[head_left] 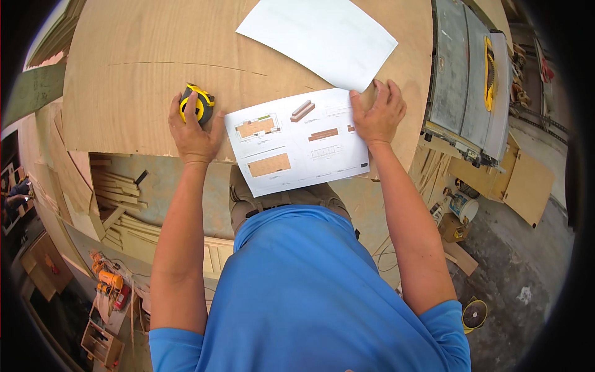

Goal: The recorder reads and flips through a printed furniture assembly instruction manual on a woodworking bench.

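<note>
Tape measure [206, 105] under loosely open left hand [196, 134], printed sheet [297, 142] touched by half-open right hand [377, 123], wooden board [149, 40] beneath

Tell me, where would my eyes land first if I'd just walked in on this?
Probably on the bright blue shirt filling the lower middle. Above it, a white printed sheet overhangs the near edge of the wooden worktop, with the right hand at its upper right corner and the left hand on a black-and-yellow tape measure to its left. A yellow piece stands out on the grey machine at right.
</note>
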Available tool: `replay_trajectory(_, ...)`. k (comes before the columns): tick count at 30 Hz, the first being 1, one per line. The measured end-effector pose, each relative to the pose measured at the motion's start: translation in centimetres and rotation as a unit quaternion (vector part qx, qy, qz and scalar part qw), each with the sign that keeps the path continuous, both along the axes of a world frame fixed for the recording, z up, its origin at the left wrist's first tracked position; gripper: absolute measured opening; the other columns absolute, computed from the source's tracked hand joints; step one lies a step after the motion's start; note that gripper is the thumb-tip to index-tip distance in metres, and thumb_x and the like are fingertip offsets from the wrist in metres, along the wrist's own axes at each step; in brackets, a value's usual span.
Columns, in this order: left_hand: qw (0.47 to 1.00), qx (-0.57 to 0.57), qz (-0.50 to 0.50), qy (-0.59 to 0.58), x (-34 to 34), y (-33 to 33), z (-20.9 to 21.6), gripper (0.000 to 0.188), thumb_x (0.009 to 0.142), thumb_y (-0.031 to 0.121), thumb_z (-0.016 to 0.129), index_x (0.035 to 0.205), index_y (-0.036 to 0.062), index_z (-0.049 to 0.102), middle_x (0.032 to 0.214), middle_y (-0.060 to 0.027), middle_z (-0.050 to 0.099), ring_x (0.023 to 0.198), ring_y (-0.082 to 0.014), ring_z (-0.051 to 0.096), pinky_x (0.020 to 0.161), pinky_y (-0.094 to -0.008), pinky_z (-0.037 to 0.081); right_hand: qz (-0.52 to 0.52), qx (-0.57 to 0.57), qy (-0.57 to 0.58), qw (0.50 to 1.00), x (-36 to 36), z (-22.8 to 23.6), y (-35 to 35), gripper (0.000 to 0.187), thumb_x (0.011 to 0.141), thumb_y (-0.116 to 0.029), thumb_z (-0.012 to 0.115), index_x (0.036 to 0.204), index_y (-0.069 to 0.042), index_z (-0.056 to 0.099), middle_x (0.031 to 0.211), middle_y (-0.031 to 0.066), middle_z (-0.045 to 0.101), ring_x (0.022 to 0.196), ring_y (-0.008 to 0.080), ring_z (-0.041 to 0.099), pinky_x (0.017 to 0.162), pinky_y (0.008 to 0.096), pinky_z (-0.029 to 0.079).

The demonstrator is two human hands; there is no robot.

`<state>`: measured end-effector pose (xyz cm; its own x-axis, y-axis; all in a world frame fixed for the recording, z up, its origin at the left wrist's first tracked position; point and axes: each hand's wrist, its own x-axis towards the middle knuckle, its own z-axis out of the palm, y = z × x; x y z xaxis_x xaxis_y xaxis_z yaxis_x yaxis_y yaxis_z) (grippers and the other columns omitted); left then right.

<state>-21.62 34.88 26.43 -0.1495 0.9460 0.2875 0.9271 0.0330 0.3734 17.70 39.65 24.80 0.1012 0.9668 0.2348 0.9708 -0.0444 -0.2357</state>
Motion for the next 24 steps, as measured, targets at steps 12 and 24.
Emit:
replay_trajectory(12, 1.0, -0.012, 0.0, 0.004, -0.03, -0.1, 0.07, 0.076, 0.082, 0.042, 0.082, 0.147, 0.0165, 0.051, 0.154, -0.0185, 0.039, 0.139, -0.0416, 0.043, 0.112, -0.0523, 0.041, 0.0, 0.0, -0.007, 1.0, 0.03, -0.07, 0.0, 0.066, 0.089, -0.058, 0.067, 0.132, -0.009, 0.059, 0.144, 0.0167, 0.045, 0.142, 0.0325, 0.037, 0.117, 0.0595, 0.022)
replay_trajectory(24, 1.0, -0.012, 0.0, 0.004, -0.05, -0.07, 0.11, 0.077, 0.082, 0.042, 0.082, 0.147, 0.0176, 0.05, 0.154, -0.0182, 0.039, 0.138, -0.042, 0.043, 0.112, -0.0523, 0.041, 0.0, -0.001, -0.01, 1.0, -0.03, 0.09, 0.02, 0.066, 0.089, -0.057, 0.068, 0.133, -0.009, 0.058, 0.144, 0.0167, 0.045, 0.142, 0.0325, 0.037, 0.117, 0.0586, 0.022)
